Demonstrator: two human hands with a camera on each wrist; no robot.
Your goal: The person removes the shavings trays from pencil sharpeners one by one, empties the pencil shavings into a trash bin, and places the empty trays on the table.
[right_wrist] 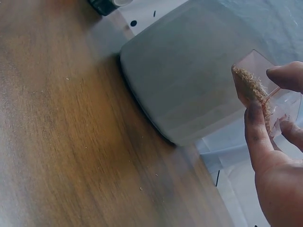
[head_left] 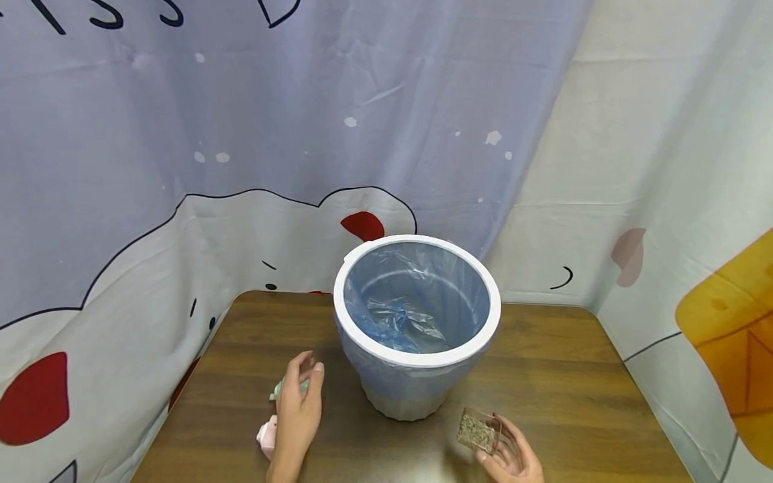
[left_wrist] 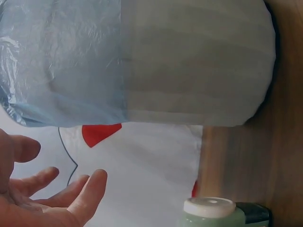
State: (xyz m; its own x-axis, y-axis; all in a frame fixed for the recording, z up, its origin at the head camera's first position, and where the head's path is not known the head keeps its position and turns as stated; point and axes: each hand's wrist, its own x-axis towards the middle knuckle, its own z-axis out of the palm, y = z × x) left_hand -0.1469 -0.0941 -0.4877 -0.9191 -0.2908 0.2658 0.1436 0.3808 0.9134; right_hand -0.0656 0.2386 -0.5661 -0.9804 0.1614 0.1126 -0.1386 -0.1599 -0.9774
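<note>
From where I stood, it looked like a curtained-off corner of a room, homely in its furnishings, though I could not tell whether it belonged to a house. Printed cloth (head_left: pixel 386 100) hung behind the table (head_left: pixel 561 362) and along both sides, creased and softly folded, in lavender and white. Its pattern was nursery-like: black lettering (head_left: pixel 109 25) near the top, pale specks (head_left: pixel 493 137), red patches (head_left: pixel 36 399) and a yellow-orange cartoon shape (head_left: pixel 737 349) at the right. The table was plain, with a wood-grain top and rounded corners, and on it stood a white-rimmed household bin (head_left: pixel 417 360) with a thin bluish bag (head_left: pixel 392 322) for a liner.
</note>
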